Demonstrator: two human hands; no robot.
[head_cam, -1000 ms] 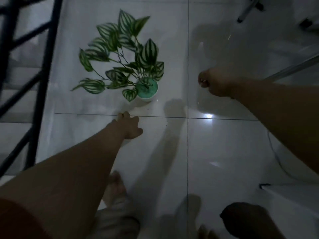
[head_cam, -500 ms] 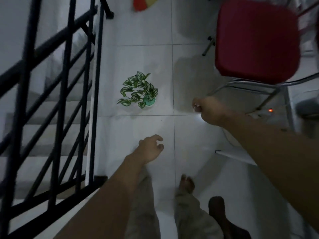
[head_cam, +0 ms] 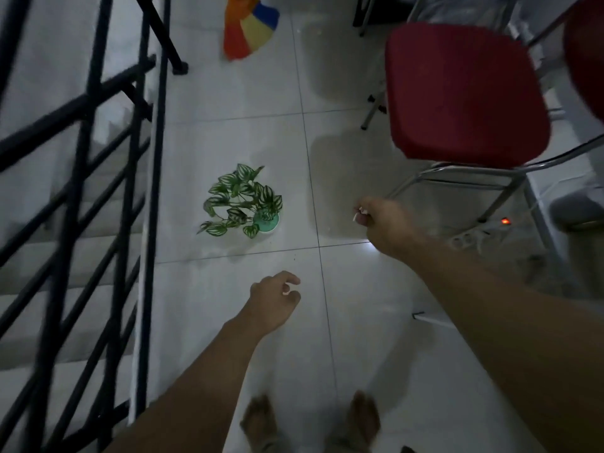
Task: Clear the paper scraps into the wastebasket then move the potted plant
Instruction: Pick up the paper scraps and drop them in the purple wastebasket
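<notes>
Scraps (head_cam: 359,213) sit pinched in your right hand (head_cam: 385,223), left hand (head_cam: 273,300) loosely curled and empty, plant (head_cam: 243,204) on the floor ahead; no wastebasket shows, so find it next, I think.

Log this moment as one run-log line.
right hand: shut on paper scraps | left hand: loosely curled, holding nothing | potted plant: upright on floor, untouched | wastebasket: not in view

Red chair (head_cam: 464,93) stands at the far right on chrome legs. Just beyond its near legs, a power strip (head_cam: 474,235) glows orange. Far left of the chair, black stair railing (head_cam: 143,158); beyond-left, a multicoloured broom (head_cam: 250,26) on white tiles (head_cam: 228,103).
</notes>
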